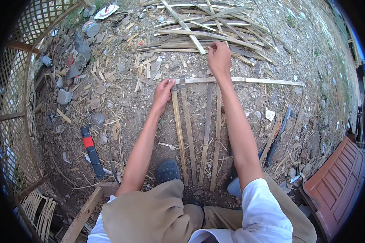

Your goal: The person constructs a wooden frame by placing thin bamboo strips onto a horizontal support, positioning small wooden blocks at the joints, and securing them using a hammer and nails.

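White-sleeved arms [241, 133] stretch forward, hands [164, 93] curled, left gripping slat [202, 80].

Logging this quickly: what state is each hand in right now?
Left hand: closed on the left end of the crosswise wooden strip.
Right hand: curled near the stick pile; whether it holds anything cannot be told.

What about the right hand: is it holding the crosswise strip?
No, the right hand is at the pile of strips, beyond the crosswise strip.
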Available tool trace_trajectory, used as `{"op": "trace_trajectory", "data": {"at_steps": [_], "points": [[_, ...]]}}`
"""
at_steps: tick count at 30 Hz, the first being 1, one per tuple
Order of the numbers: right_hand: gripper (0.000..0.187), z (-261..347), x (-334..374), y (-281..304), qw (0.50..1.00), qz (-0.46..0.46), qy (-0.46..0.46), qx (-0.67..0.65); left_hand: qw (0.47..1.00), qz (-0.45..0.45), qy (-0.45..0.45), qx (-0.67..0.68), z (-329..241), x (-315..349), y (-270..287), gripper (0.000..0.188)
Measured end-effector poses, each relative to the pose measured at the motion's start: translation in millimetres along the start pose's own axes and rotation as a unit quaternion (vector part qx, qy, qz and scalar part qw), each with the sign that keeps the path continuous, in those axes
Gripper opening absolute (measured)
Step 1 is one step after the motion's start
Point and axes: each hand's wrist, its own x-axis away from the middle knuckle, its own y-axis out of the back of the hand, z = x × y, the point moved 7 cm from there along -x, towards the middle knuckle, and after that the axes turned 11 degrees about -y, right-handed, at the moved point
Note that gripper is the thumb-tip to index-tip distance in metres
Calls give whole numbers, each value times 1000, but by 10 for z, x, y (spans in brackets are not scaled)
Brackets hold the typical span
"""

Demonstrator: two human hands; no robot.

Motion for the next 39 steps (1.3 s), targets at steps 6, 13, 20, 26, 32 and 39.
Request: {"op": "trace_trajectory", "data": {"at_steps": [6, 13, 20, 26, 32, 39], "points": [[29, 103, -534, -463, 931, 24, 212, 295, 1000, 8, 6, 23, 73, -7, -41, 27], [20, 193, -585, -611, 872, 58, 273, 403, 1000, 1, 4, 13, 57, 25, -39, 26], [22, 209, -540, -598, 876, 67, 255, 405, 1000, 2, 0, 26, 68, 8, 4, 25], [21, 215, -517, -441, 889, 56, 296, 345, 1000, -2, 2, 22, 46, 13, -60, 28], [29, 377, -79, -101, 951, 38, 201, 234, 1000, 13, 5, 25, 35, 16, -53, 26], [26, 33, 1220, 172, 975, 209, -54, -48, 999, 6, 5, 31, 120, 1, 53, 26]]}}
